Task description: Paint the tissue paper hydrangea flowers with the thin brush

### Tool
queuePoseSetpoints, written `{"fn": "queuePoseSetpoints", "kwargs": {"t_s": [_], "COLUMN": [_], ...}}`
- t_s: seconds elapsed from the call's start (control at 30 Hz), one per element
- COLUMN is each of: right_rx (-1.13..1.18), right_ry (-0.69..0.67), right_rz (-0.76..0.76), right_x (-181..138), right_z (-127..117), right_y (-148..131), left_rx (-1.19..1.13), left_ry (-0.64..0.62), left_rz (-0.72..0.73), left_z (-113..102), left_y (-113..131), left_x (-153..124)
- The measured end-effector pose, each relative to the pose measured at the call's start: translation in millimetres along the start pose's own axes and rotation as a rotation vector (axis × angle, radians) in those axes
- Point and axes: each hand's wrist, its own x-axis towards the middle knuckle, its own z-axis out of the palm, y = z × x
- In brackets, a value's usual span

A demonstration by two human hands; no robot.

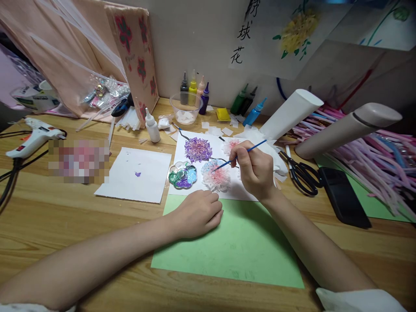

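My right hand (255, 169) grips a thin blue paintbrush (250, 148), its tip on a ruffled paper flower (216, 177) tinted pale blue and pink. That flower is on a white sheet (191, 195), along with a purple flower (198, 149) and a pink one (231, 146) partly behind my hand. Loosely curled, my left hand (203, 214) rests on green paper (227, 247) just below the sheet; whether its fingers hold anything is hidden. A flower-shaped paint palette (182, 175) with green, purple and blue paint sits left of the flower.
Left are a glue gun (35, 136), white card (136, 173) and white bottle (152, 125). Behind stand a clear plastic cup (185, 110) and several paint bottles (204, 99). To the right are scissors (300, 173), a black phone (343, 196), two upright containers and pipe cleaners (367, 164).
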Motion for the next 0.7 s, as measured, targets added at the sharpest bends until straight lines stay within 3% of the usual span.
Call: {"fn": "queuePoseSetpoints", "kwargs": {"t_s": [0.7], "right_rx": [-0.004], "right_ry": [0.010], "right_rz": [-0.039], "right_x": [-0.1], "right_z": [0.2], "right_y": [-3.1], "left_rx": [0.005], "left_ry": [0.006], "left_rz": [0.008], "left_z": [1.5], "left_y": [-0.7], "left_x": [-0.4]}}
